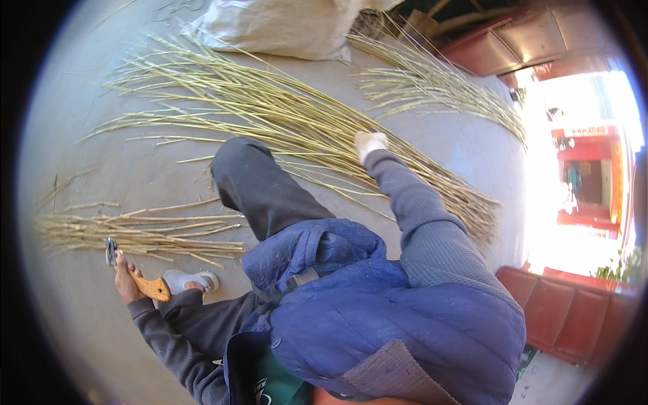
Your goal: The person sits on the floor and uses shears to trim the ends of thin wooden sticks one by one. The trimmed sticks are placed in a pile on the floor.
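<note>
My left hand (127, 278), bare, grips the wooden handle (152, 287) of a hand tool. Its short metal head (111, 251) points away from me, over the edge of a small pile of thick, cut stalk pieces (167, 235). In front of me a large, loose bundle of long, thin, yellow-green stalks (283, 111) lies on the floor, its browner ends gathered at the right. My right hand (371, 145), in a whitish glove, is down on the middle of this bundle. Its fingers are hidden, so I cannot tell if they hold any stalks.
A second bundle of paler stalks (445, 93) lies at the upper right. Beyond the large bundle sits a big white woven sack (278, 25) on the concrete floor (136, 172). Red metal door panels (557, 314) flank a bright doorway at the right. My shoe (190, 281) is beside the short pieces.
</note>
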{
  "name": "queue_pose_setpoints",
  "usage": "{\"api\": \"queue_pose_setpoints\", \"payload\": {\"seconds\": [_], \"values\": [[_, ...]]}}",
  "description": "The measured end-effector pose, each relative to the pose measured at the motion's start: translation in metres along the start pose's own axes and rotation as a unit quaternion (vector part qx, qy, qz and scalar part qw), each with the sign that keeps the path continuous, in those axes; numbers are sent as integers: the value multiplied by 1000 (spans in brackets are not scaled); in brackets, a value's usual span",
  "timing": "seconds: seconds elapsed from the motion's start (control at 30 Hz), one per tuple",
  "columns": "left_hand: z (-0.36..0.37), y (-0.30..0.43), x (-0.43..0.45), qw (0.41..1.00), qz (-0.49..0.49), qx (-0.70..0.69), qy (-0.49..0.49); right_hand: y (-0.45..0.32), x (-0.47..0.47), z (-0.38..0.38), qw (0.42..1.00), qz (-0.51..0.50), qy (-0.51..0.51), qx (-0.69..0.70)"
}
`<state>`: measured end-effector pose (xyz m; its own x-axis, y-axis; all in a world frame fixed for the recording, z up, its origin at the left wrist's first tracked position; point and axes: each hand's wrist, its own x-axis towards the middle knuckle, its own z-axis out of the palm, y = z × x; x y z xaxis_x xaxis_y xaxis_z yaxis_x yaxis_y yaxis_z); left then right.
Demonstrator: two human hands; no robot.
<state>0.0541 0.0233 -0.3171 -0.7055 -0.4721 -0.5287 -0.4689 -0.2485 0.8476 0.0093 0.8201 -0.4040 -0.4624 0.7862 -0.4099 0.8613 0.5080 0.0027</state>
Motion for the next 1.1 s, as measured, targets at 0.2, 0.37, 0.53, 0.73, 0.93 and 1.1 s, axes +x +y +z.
{"api": "queue_pose_setpoints", "payload": {"seconds": [0.2, 0.37, 0.53, 0.73, 0.93, 1.1], "values": [[18, -15, 17, 997, 26, 66, 13, -30, -8, 25, 989, 86, -84, 88], [18, -26, 36, 997, 11, 79, 9, -35, 1, 7, 953, -70, -194, -222], [-6, -34, 29, 996, 25, 86, 30, -57, -4, 28, 969, -149, 14, -199], [64, 17, -30, 997, 60, 37, 32, -84, 36, 7, 880, -304, 23, -364], [55, 30, -66, 996, 40, -60, 62, -332, -87, -39, 811, -485, 0, -327], [44, 46, -93, 991, 33, -104, 78, -451, -215, 63, 742, -595, -49, -305]]}}
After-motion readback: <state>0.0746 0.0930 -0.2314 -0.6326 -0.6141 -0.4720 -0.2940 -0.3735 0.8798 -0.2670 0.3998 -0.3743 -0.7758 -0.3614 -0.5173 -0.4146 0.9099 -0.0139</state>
